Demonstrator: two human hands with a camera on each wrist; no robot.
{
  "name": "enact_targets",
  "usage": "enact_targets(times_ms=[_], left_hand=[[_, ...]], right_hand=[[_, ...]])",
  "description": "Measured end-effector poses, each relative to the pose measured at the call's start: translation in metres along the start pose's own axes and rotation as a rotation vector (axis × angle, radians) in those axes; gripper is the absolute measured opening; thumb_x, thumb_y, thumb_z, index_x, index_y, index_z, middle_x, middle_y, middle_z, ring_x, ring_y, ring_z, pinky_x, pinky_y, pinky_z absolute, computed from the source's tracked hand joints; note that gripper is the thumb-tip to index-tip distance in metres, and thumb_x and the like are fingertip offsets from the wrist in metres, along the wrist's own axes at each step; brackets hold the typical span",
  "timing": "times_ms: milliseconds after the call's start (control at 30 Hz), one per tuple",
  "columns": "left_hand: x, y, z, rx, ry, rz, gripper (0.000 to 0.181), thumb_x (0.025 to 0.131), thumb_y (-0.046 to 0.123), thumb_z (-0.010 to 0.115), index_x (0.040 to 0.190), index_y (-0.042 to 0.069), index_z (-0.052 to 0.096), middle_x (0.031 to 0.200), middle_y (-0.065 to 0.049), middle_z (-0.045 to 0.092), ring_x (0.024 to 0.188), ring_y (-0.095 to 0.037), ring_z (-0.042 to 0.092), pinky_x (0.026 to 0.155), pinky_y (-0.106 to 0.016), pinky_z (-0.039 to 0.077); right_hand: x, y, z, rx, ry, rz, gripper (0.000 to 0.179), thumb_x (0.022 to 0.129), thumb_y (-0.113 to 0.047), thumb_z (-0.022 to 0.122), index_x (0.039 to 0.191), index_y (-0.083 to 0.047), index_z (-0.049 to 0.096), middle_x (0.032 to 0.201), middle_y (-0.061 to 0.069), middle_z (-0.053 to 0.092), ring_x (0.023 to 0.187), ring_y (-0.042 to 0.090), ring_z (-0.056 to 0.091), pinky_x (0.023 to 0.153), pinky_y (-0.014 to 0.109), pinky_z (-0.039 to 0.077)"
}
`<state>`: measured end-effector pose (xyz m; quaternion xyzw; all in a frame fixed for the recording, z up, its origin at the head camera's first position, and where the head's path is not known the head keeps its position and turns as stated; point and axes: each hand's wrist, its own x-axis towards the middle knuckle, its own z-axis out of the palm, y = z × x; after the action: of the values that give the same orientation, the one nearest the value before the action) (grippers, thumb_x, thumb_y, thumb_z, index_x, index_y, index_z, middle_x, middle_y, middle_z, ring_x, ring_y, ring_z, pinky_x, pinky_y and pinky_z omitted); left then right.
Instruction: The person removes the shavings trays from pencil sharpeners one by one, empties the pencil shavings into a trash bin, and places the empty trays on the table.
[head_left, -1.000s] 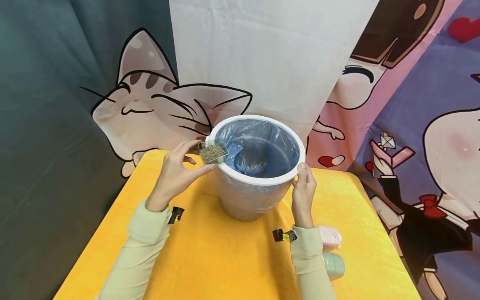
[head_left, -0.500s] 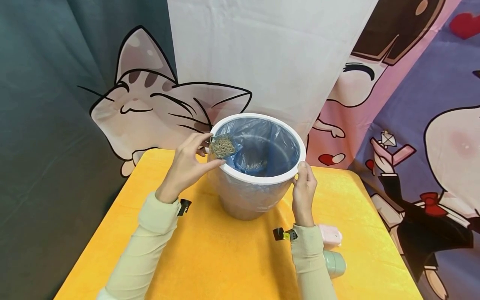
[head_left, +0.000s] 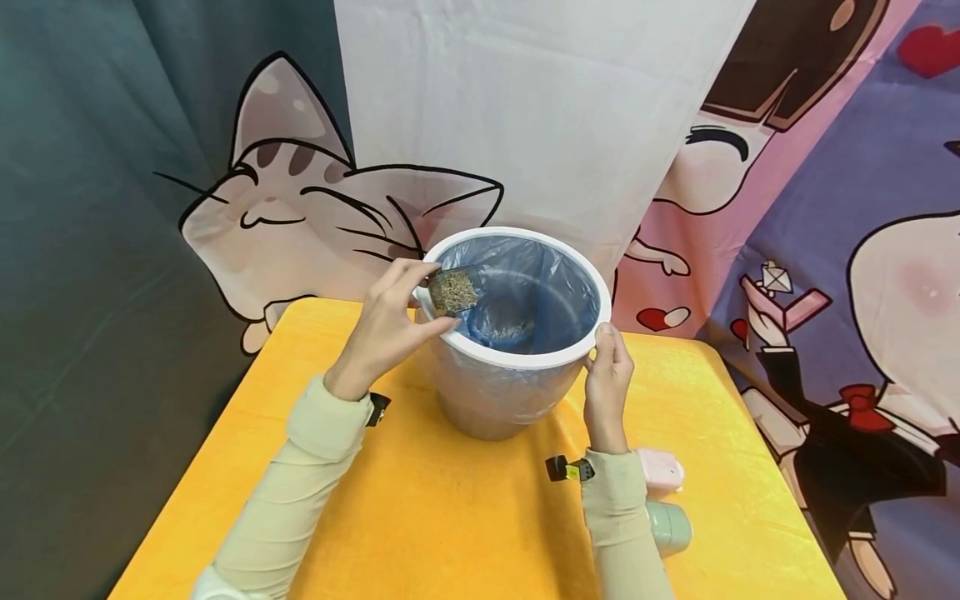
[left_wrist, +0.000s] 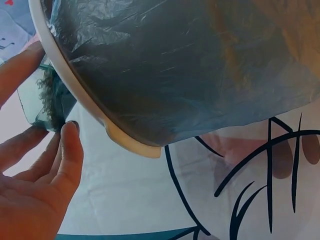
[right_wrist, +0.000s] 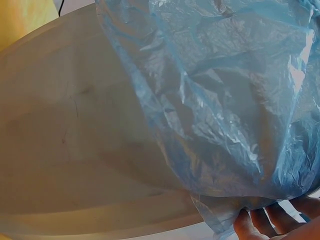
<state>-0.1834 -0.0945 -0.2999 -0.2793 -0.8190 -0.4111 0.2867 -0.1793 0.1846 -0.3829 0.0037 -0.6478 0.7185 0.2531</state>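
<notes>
In the head view my left hand (head_left: 390,325) pinches a small clear square box (head_left: 454,291) between thumb and fingers. Dry brown-green plant bits fill the box, which tilts over the left rim of a trash can (head_left: 480,425). The left wrist view shows the box (left_wrist: 50,97) just outside the white rim (left_wrist: 75,82). A thin blue bag (head_left: 555,292) lines the can and folds down over its outside. My right hand (head_left: 609,383) grips the can's right rim, thumb on top. In the right wrist view its fingers (right_wrist: 275,220) curl under the edge by the bag.
The can stands on a yellow-covered table (head_left: 420,517). Right of my right forearm lie a pink item (head_left: 662,472) and a green rounded one (head_left: 670,527). A printed cartoon curtain (head_left: 540,125) hangs right behind the can.
My left hand has moved right, bringing the box from the rim's outer left to over the can's opening and tipping it steeper. The right hand stays put on the rim.
</notes>
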Motion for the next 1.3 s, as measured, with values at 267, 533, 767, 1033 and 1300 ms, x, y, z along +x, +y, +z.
enact_targets(times_ms=[267, 533, 767, 1033, 1300], left_hand=[[0.003, 0.001, 0.005, 0.042, 0.033, 0.059, 0.063, 0.063, 0.012, 0.084, 0.12, 0.001, 0.057, 0.111, -0.015, 0.051, 0.072, -0.021, 0.055, 0.062, -0.03, 0.052], [0.007, 0.003, 0.012, 0.094, 0.05, 0.129, 0.063, 0.065, 0.01, 0.083, 0.12, -0.001, 0.057, 0.111, -0.017, 0.05, 0.087, -0.022, 0.053, 0.069, -0.029, 0.05], [0.011, 0.007, 0.015, 0.188, 0.019, 0.19, 0.061, 0.066, 0.008, 0.082, 0.12, -0.002, 0.057, 0.112, -0.019, 0.05, 0.101, -0.027, 0.05, 0.087, -0.035, 0.047], [0.012, 0.009, 0.015, 0.32, -0.055, 0.229, 0.061, 0.068, 0.006, 0.08, 0.124, 0.0, 0.055, 0.117, -0.019, 0.048, 0.103, -0.03, 0.046, 0.086, -0.037, 0.048], [0.012, 0.01, 0.02, 0.352, -0.081, 0.275, 0.06, 0.07, 0.0, 0.077, 0.125, 0.001, 0.054, 0.12, -0.019, 0.047, 0.111, -0.031, 0.043, 0.089, -0.038, 0.046]], right_hand=[[-0.001, -0.001, 0.001, -0.002, -0.003, 0.005, 0.042, 0.097, -0.035, 0.043, 0.12, -0.003, 0.057, 0.118, 0.015, 0.054, 0.107, 0.024, 0.049, 0.097, 0.05, 0.04], [-0.001, -0.001, 0.0, -0.004, -0.003, 0.011, 0.04, 0.098, -0.032, 0.042, 0.123, -0.005, 0.056, 0.121, 0.014, 0.054, 0.11, 0.025, 0.049, 0.098, 0.052, 0.039], [0.0, 0.0, -0.001, -0.018, -0.009, 0.008, 0.042, 0.097, -0.036, 0.043, 0.12, -0.005, 0.057, 0.117, 0.012, 0.055, 0.107, 0.023, 0.05, 0.097, 0.05, 0.041], [0.0, 0.001, 0.002, -0.008, -0.004, 0.008, 0.042, 0.097, -0.037, 0.043, 0.117, -0.003, 0.057, 0.113, 0.014, 0.054, 0.105, 0.023, 0.05, 0.096, 0.049, 0.042], [0.001, 0.003, -0.001, -0.025, 0.004, 0.007, 0.042, 0.096, -0.039, 0.043, 0.118, -0.007, 0.058, 0.116, 0.009, 0.057, 0.106, 0.02, 0.051, 0.096, 0.047, 0.043]])
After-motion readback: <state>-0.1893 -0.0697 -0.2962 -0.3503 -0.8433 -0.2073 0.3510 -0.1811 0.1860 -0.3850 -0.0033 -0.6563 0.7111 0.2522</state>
